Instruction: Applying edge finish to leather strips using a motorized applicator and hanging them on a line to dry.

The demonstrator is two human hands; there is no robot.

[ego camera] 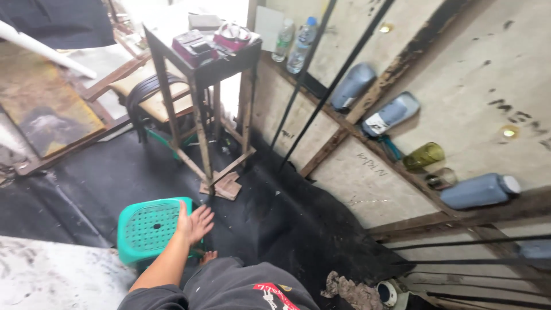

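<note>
Hand point(194, 223) — 1 seen, side uncertain, fingers spread, nothing pinched | laid on green plastic stool point(150, 228) edge | rim best gripped firmly — stool kept level.

You have one green plastic stool point(150, 228) under your one visible hand point(194, 223), one tall wooden stand point(202, 74), two clear water bottles point(294, 41), three grey bottles point(390, 113), and one yellow-green glass point(423, 156).

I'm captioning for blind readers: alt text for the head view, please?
A hand rests open on the edge of a green stool on a dark floor. Behind stands a wooden table; bottles line a wall ledge.
</note>
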